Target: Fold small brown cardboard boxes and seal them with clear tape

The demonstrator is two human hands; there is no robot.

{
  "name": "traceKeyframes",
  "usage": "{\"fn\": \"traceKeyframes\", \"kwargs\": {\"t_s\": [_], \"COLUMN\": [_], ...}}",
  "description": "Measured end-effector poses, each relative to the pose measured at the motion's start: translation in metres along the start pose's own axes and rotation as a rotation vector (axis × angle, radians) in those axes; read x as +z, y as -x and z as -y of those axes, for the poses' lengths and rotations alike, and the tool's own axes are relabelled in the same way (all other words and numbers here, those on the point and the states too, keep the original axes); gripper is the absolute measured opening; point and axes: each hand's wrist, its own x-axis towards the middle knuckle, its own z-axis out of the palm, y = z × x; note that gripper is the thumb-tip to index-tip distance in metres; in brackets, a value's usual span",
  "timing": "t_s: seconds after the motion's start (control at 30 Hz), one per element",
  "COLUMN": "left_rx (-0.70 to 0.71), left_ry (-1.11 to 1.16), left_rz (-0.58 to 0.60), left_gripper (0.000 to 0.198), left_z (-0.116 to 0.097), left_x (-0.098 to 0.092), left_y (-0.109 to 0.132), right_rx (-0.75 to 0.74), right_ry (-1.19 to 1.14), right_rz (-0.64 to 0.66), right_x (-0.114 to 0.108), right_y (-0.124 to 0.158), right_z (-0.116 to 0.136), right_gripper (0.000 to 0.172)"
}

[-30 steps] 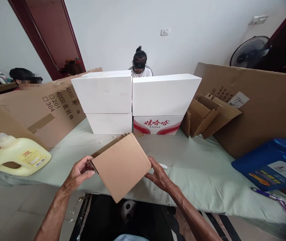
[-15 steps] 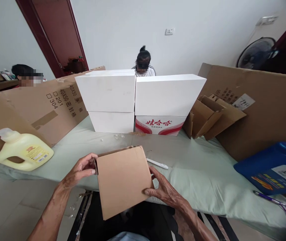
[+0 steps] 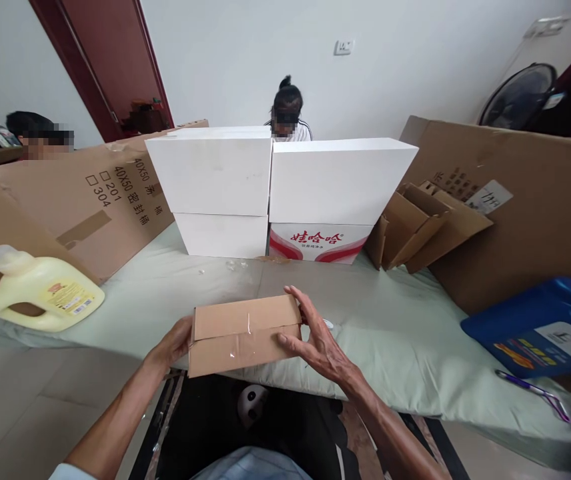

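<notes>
Between my hands is a small brown cardboard box (image 3: pixel 245 333), held near the front edge of the cloth-covered table. Its taped seam side, with shiny clear tape along the middle, faces me. My left hand (image 3: pixel 178 341) grips the box's left end, the fingertips partly hidden behind it. On the right end, my right hand (image 3: pixel 315 340) holds on with the thumb across the taped side and the fingers over the top corner. Just behind the right hand, a bit of a white tool (image 3: pixel 328 325) shows on the cloth; the rest of it is hidden.
White cartons (image 3: pixel 215 173) stand at the back middle. A yellow jug (image 3: pixel 48 293) is on the left, a blue jug (image 3: pixel 540 333) and a purple-handled tool (image 3: pixel 530 390) on the right. Folded cardboard (image 3: pixel 415 227) leans near large cardboard sheets. Two people sit beyond.
The box has been turned, so its taped seam side faces me instead of a plain wide side. My right hand has moved up over its corner. The view has shifted slightly.
</notes>
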Motion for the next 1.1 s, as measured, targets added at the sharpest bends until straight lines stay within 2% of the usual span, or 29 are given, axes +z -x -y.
{"fn": "traceKeyframes", "kwargs": {"t_s": [0.13, 0.2, 0.3, 0.37, 0.5, 0.63, 0.7, 0.8, 0.97, 1.03, 1.1], "left_rx": [0.124, 0.204, 0.398, 0.493, 0.510, 0.508, 0.518, 0.508, 0.590, 0.601, 0.583], "left_ry": [-0.120, -0.135, -0.174, -0.293, -0.498, -0.470, -0.450, -0.402, -0.286, -0.269, -0.287], "left_rz": [-0.139, -0.148, 0.030, 0.138, 0.082, 0.044, 0.033, 0.013, -0.035, -0.050, -0.046], "left_gripper": [0.070, 0.080, 0.110, 0.124, 0.106, 0.102, 0.103, 0.106, 0.102, 0.096, 0.090], "left_z": [-0.003, -0.013, -0.032, -0.041, -0.045, -0.038, -0.034, -0.028, -0.017, -0.015, -0.016], "left_x": [-0.012, -0.021, -0.027, -0.024, -0.012, -0.006, -0.005, -0.002, 0.005, 0.006, 0.007], "left_y": [0.003, 0.011, 0.028, 0.038, 0.046, 0.044, 0.044, 0.048, 0.052, 0.052, 0.053], "right_rx": [0.036, 0.053, 0.071, 0.068, 0.006, -0.001, 0.032, 0.070, 0.100, 0.118, 0.120], "right_ry": [-0.003, 0.012, 0.033, 0.042, 0.115, 0.542, 0.654, 0.659, 0.596, 0.552, 0.506], "right_rz": [-0.046, -0.063, -0.065, -0.066, -0.122, -0.138, -0.107, -0.101, -0.192, -0.243, -0.276], "right_x": [0.007, 0.009, 0.010, 0.009, -0.001, -0.020, -0.025, -0.024, -0.022, -0.031, -0.043], "right_y": [-0.020, -0.029, -0.040, -0.045, -0.043, -0.029, -0.021, -0.013, -0.020, -0.028, -0.036], "right_z": [0.006, 0.009, 0.011, 0.007, -0.022, -0.076, -0.099, -0.119, -0.121, -0.110, -0.089], "right_gripper": [0.083, 0.082, 0.085, 0.085, 0.064, 0.039, 0.029, 0.029, 0.037, 0.043, 0.050]}}
